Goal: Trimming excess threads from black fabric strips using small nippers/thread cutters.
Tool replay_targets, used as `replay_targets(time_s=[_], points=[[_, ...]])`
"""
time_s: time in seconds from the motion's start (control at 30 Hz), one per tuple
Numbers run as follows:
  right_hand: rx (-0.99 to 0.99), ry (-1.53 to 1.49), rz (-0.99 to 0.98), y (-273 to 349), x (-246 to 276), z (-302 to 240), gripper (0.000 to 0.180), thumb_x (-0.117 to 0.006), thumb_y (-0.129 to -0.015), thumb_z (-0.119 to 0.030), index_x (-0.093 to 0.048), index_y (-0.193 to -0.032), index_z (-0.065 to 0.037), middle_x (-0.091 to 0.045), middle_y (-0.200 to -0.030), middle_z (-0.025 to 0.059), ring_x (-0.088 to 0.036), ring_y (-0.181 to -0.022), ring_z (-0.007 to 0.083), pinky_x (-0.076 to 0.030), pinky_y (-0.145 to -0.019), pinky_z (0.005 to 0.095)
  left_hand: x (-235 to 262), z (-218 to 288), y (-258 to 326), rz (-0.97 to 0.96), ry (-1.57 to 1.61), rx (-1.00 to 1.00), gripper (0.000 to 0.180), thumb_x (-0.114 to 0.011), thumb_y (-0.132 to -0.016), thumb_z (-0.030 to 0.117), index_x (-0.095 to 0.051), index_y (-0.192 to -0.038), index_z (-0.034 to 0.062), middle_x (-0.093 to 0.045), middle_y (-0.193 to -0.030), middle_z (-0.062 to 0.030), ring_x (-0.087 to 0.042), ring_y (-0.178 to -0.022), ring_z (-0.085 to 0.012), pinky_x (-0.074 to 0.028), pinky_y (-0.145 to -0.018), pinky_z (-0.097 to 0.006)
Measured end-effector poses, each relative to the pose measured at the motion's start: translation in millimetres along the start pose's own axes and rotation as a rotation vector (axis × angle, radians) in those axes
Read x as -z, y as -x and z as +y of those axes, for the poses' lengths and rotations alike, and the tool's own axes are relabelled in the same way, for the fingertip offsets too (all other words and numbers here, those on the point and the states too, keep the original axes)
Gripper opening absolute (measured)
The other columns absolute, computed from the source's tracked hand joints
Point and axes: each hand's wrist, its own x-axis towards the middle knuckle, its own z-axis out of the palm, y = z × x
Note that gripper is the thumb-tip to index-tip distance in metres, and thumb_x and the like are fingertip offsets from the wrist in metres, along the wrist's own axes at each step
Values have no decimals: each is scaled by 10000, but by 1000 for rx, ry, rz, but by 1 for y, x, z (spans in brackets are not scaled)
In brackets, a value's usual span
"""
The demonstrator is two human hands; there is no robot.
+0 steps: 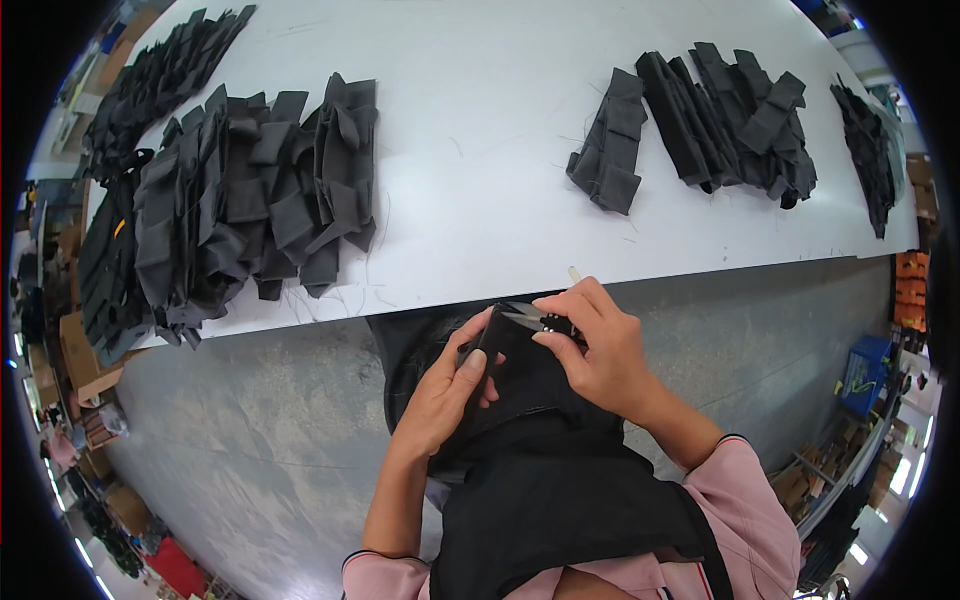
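Over my lap, just off the near edge of the table, my left hand (455, 385) grips a folded dark fabric piece (489, 345), thumb on top and fingers behind it. Between the thumb and fingers of my right hand (600, 350) is a small pair of thread snips (545, 321) with black handles. Their pointed metal blades reach left to the upper end of the fabric piece; whether they touch a thread is too small to tell. A black apron (560, 500) covers my front and lies beneath both hands.
The white table (480, 150) spans the far side. Several dark fabric strips lie piled at its left (250, 190), with another group of strips (730, 120) at its right and a single folded strip (608, 140) beside it. A blue crate (865, 372) stands on the floor at right.
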Motion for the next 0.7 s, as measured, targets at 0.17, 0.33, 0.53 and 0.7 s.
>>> replay_targets(time_s=[0.17,0.33,0.53,0.7], points=[[80,74,-4,0,-2,0,246,-693,-750,-60,-620,-985,-52,-547,-824,80,-548,-563,210,-440,-507,289,-2,-1,0,13,4,-28,523,-454,-974,304,-311,-1416,63,-578,-1029,-105,-547,-734,-115,-456,-659,-250],[40,-8,-9,0,-8,2,239,-680,-764,-111,-599,-983,-62,-523,-839,61,-568,-601,220,-437,-507,309,0,-2,2,23,21,-29,529,-458,-972,308,-309,-1414,60,-580,-1028,-109,-553,-738,-121,-458,-656,-253],[-299,-803,-40,-2,-27,18,229,-626,-813,-53,-565,-1029,-8,-502,-843,16,-483,-573,82,-384,-499,227,-5,-3,5,-81,23,29,518,-451,-973,307,-315,-1414,73,-569,-1033,-103,-539,-743,-116,-452,-675,-250],[-598,-1039,-39,3,-18,13,240,-586,-833,-17,-529,-1064,12,-503,-839,4,-426,-568,31,-327,-499,171,-1,-2,8,-73,292,54,637,-491,-944,384,-241,-1442,75,-590,-1010,-126,-570,-725,-132,-481,-646,-253]])
